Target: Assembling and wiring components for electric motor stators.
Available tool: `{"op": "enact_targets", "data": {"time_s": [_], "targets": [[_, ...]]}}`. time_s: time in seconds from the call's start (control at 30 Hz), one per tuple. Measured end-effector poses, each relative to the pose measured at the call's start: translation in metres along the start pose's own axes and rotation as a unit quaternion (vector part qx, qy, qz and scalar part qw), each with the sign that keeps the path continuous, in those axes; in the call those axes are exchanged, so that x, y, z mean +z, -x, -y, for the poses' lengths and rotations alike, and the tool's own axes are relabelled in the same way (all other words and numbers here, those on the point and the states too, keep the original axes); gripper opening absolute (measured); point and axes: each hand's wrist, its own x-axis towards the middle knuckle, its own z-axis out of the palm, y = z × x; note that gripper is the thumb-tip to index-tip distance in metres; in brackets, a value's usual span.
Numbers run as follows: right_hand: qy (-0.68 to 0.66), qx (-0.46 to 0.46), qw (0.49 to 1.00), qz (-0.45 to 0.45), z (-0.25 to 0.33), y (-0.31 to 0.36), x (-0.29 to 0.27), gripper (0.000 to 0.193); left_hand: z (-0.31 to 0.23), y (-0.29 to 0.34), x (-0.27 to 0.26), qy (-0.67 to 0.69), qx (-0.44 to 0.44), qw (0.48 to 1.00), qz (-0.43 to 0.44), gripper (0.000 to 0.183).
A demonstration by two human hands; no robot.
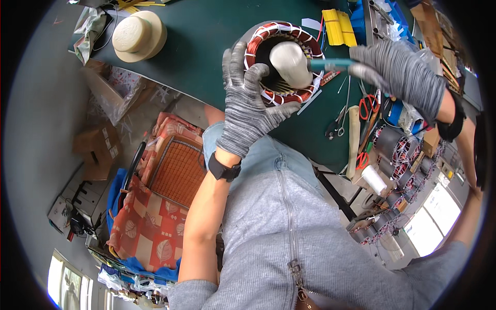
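A motor stator (256, 45) stands on the green table, its copper windings laced with white cord round the rim. My left hand (250, 98), in a grey striped glove, grips its near left side, one finger bent over the rim and the thumb stretched along the front. In my gloved right hand (395, 72) is the handle of a mallet (291, 64). The mallet's handle is teal, and its pale cylindrical head lies over the stator's opening, hiding part of the bore. Whether the head touches the windings I cannot tell.
Red-handled scissors (368, 106), small tools and a wooden stick (353, 139) lie right of the stator. Yellow strips (338, 28) lie beyond. A cream round block (138, 36) sits at the far left. More wound stators (392, 144) stand low at right; a patterned chair (155, 217) is at left.
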Motion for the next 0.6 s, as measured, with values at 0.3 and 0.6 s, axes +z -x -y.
{"op": "enact_targets", "data": {"time_s": [0.3, 0.6], "targets": [[-0.213, -0.092, 0.957, -0.177, -0.003, 0.008, 0.082, 0.035, 0.006, 0.004, -0.012, -0.037, 0.006, 0.999, 0.015, 0.085], [-0.752, 0.251, 0.545, -0.271, 0.038, 0.022, 0.314, 0.036, -0.023, -0.003, -0.046, -0.144, -0.011, 0.983, 0.116, 0.079]]}}
